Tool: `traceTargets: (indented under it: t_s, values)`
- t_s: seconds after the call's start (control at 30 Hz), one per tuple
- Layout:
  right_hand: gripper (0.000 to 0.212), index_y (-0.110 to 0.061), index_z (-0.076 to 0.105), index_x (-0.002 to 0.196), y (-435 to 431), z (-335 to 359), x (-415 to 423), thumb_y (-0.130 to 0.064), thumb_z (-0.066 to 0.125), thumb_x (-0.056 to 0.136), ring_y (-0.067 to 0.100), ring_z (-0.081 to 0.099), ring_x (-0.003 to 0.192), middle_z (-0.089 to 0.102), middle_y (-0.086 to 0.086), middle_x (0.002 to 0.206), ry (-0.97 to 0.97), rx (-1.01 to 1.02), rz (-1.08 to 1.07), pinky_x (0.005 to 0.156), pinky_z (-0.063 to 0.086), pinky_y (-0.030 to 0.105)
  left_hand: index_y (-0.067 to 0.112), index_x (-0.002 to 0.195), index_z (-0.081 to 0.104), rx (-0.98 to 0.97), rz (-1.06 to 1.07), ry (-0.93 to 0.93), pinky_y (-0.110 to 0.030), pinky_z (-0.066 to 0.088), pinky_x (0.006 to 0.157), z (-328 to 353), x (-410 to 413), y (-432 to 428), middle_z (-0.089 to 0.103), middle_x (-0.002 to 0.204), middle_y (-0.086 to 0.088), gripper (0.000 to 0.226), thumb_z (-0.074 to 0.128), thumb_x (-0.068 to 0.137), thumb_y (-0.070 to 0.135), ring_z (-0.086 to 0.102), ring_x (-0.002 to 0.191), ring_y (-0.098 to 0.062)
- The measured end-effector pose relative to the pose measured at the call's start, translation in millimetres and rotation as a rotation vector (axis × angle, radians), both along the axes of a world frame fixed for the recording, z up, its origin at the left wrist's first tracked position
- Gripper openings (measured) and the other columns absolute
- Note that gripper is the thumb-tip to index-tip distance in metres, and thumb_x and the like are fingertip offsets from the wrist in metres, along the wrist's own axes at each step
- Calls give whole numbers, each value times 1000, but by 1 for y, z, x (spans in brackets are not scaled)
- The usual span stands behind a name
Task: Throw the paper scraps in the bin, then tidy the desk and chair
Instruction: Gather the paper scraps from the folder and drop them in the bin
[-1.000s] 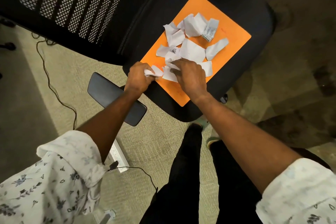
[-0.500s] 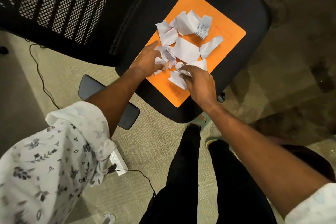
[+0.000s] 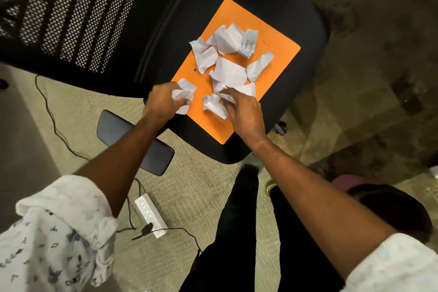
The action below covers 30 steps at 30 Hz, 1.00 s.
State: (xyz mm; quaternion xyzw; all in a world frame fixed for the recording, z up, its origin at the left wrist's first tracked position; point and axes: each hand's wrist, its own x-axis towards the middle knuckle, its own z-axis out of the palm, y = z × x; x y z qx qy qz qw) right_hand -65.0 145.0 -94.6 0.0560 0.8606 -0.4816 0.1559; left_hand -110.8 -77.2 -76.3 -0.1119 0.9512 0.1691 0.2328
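Several white paper scraps (image 3: 228, 72) lie on an orange folder (image 3: 277, 59) that rests on the black chair seat (image 3: 303, 14). My left hand (image 3: 163, 102) is at the folder's near left edge, closed around a crumpled bunch of scraps (image 3: 183, 92). My right hand (image 3: 244, 111) is at the near middle of the folder, fingers pinched on another crumpled scrap (image 3: 213, 105). No bin is in view.
The chair's mesh backrest (image 3: 78, 14) stands at the upper left and its grey armrest (image 3: 135, 142) juts out below my left forearm. A white power strip (image 3: 150, 216) and black cables (image 3: 54, 123) lie on the carpet. My legs stand just before the seat.
My left hand has pulled back toward the folder's near left edge with scraps bunched in it. My right hand has gathered a scrap under its fingers.
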Motion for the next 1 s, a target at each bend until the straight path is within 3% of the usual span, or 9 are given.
traceTargets:
  t_s: [0.17,0.33,0.47,0.53,0.7,0.87,1.0]
  values:
    - [28,-22,68,124,6,12,3,-24,60,97,30,68,107,75,5,115,4,2,-88,83,56,43,4,105,70,9,99,97,-30,44,73,18,12,-3,72,104,-15,45,85,77,37,66,94,-31]
    - [28,-20,69,124,26,24,14,-23,61,97,29,69,107,75,6,113,-10,-22,-199,82,56,41,7,96,70,93,229,159,-36,47,69,27,23,23,70,92,-10,46,84,76,46,65,88,-28]
    - [28,-24,70,122,61,36,33,-22,59,96,27,70,104,76,4,112,-17,-47,-317,79,55,40,6,105,70,231,189,131,-45,58,82,32,30,82,73,103,-11,54,84,75,50,68,98,-30]
    - [27,-23,71,119,83,41,46,-20,59,95,28,70,97,76,5,107,5,-24,-382,74,53,36,8,105,69,305,168,117,-49,59,82,34,35,115,73,102,-9,56,84,74,52,69,97,-30]
    - [28,-24,71,118,154,53,84,-18,59,93,29,70,95,77,5,107,1,39,-608,78,55,41,16,94,64,363,6,137,-48,56,76,33,46,196,66,89,1,44,79,78,54,60,85,-16]
    - [27,-26,71,119,235,59,141,-24,59,96,27,70,94,77,5,106,-8,189,-828,76,49,33,20,94,55,370,-231,44,-28,34,66,32,70,291,60,88,4,41,66,88,58,58,86,-20]
    - [27,-23,69,123,291,55,207,-27,58,98,31,70,99,76,9,109,-71,295,-1062,80,53,38,9,108,54,403,-497,-76,-35,46,71,32,107,374,66,99,-7,46,61,94,52,64,94,-29]
